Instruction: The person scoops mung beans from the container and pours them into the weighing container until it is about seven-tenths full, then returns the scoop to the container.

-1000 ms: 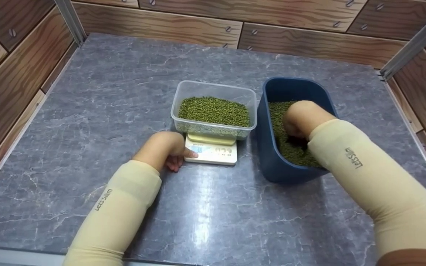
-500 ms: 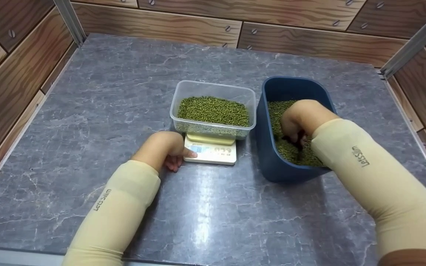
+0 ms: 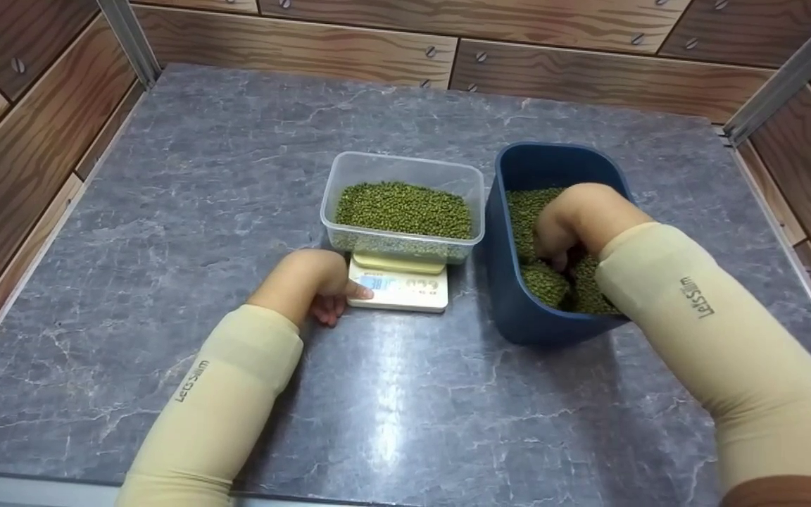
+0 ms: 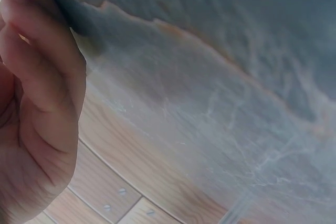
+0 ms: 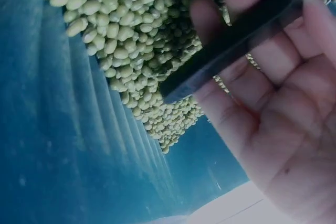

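Note:
A white kitchen scale (image 3: pixel 405 290) with a lit display carries a clear plastic container (image 3: pixel 403 243) of green mung beans (image 3: pixel 405 209). My left hand (image 3: pixel 310 278) lies beside the scale, thumb on its near left corner and the other fingers loosely bent by the table. To the right, a deep blue bin (image 3: pixel 511 296) holds more mung beans (image 5: pixel 113 27). Inside it, my right hand (image 3: pixel 560 225) grips the dark handle (image 5: pixel 231 40) of what looks like a scoop. A rounded heap of beans (image 3: pixel 545 285) stands below that hand; the scoop's head is hidden.
The grey marble-look tabletop (image 3: pixel 201 211) is bounded by wood-patterned walls (image 3: pixel 307 46) at the back and sides. The bin's tall rim surrounds my right hand and stands close beside the clear container.
My right hand has shifted and turned slightly within the bin, and a rounded heap of beans now shows below it. My left hand stays at the scale.

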### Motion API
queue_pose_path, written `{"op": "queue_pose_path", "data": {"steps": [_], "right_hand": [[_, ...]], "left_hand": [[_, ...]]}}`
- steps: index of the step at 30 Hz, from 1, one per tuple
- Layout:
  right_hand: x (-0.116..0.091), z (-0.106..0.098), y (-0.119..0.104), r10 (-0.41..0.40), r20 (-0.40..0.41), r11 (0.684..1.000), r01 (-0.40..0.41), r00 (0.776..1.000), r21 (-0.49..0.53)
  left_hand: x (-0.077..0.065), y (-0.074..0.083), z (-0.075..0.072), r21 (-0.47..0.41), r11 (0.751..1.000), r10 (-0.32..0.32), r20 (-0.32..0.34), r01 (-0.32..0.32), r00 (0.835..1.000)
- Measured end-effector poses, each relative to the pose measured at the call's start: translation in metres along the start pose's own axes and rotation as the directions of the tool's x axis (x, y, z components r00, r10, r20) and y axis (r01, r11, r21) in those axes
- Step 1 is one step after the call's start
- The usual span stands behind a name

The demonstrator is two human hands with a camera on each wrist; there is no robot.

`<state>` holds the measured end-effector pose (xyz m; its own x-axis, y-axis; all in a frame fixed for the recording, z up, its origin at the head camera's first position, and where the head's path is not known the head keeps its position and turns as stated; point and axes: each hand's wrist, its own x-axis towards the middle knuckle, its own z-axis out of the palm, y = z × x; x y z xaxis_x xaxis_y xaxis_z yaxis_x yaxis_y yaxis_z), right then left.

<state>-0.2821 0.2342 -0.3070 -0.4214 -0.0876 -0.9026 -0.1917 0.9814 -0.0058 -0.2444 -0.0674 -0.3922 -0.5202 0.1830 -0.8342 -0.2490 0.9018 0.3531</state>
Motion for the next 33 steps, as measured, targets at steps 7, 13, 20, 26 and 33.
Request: {"op": "queue_pose_path", "data": {"steps": [7, 13, 20, 26, 33], "right_hand": [[-0.003, -0.001, 0.002, -0.084, -0.045, 0.991, 0.079, 0.995, -0.11], [-0.004, -0.003, 0.007, -0.206, -0.037, 0.956, 0.193, 0.978, -0.22], [-0.01, -0.006, 0.013, -0.258, -0.047, 0.945, 0.243, 0.965, -0.219], [-0.018, -0.009, 0.019, -0.315, -0.054, 0.935, 0.3, 0.947, -0.19], [-0.028, -0.016, 0.026, -0.324, -0.054, 0.938, 0.313, 0.944, -0.148]], "left_hand": [[-0.001, -0.001, 0.0, -0.003, 1.0, 0.003, -0.007, -0.003, 1.0], [-0.002, -0.002, 0.001, 0.007, 1.0, 0.019, -0.028, -0.019, 0.999], [-0.002, -0.003, 0.001, 0.029, 0.999, 0.041, -0.021, -0.04, 0.999], [-0.002, -0.002, 0.002, 0.048, 0.998, 0.044, -0.026, -0.043, 0.999], [-0.002, -0.002, 0.002, 0.002, 1.0, 0.013, -0.027, -0.013, 1.0]]}}
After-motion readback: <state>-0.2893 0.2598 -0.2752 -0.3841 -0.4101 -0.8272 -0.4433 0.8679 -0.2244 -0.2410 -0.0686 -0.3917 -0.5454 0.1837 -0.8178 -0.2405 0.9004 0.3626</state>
